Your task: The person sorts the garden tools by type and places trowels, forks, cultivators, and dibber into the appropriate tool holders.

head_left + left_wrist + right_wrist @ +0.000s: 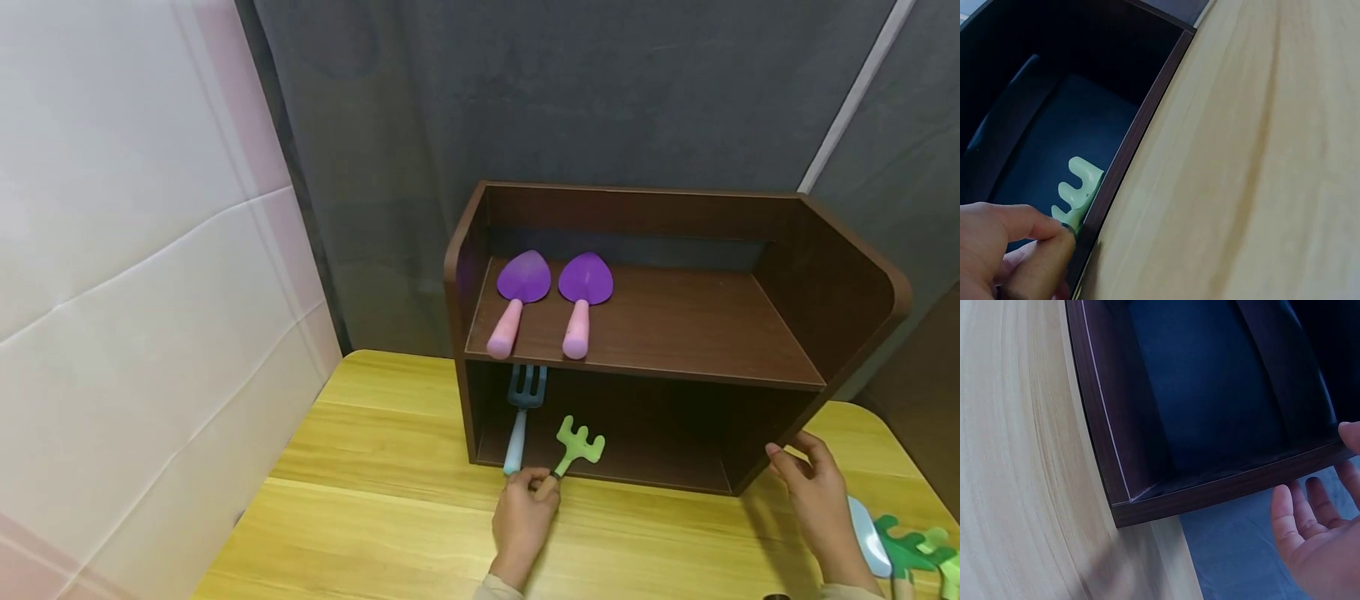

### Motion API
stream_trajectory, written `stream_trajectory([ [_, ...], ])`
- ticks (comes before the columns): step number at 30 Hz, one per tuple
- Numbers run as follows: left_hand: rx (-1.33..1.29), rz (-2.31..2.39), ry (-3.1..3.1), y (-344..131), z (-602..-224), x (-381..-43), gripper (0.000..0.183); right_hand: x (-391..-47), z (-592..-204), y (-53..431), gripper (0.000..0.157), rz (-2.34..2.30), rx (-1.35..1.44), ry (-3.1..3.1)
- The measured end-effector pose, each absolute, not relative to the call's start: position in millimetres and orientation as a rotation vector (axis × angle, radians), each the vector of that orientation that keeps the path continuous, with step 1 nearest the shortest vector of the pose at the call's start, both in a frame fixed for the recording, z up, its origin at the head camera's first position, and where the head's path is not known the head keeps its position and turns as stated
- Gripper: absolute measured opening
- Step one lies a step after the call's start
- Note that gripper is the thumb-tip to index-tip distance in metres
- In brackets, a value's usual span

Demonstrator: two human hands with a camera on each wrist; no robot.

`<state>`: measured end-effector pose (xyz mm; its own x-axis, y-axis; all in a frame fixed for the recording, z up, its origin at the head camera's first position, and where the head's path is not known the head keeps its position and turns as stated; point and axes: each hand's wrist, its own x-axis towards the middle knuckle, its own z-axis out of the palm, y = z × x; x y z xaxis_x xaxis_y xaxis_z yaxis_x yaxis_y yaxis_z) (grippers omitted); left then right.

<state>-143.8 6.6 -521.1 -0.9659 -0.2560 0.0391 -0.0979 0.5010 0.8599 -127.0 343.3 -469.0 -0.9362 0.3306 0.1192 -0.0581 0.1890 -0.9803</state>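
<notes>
My left hand (522,518) grips a small light-green rake (580,446) by its tan handle (1040,267). The rake's prongs reach over the front edge of the lower compartment in a dark brown two-tier shelf (637,368). Just left of it, a blue garden fork (517,433) lies in that compartment, its handle end close to my left fingers. At the shelf's right side panel, my right hand (817,500) holds the edge, thumb at the front and fingers along the outside. In the right wrist view the thumb (1350,436) and fingers straddle the panel (1229,484).
Two purple trowels (525,279) with pink handles lie side by side on the upper tier, at the left. Near the right edge of the yellow wooden table (360,508), a light-blue tool (870,537) and green rakes (911,546) are bunched together. A grey curtain (637,92) hangs behind.
</notes>
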Motion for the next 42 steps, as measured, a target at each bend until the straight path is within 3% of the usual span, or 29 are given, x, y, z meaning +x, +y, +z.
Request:
stream_trajectory([
  [21, 0.136, -1.401, -2.697, -4, -522, -140, 0.035, -127, -469, 345, 0.027, 1.842, -0.256, -2.166],
  [33, -0.046, -1.478, -2.788, -29, -510, -130, 0.053, -129, -467, 342, 0.027, 1.873, -0.247, -2.118],
  [42, -0.116, -1.501, -2.829, -44, -510, -122, 0.053, -127, -468, 343, 0.026, 1.804, -0.294, -2.182],
])
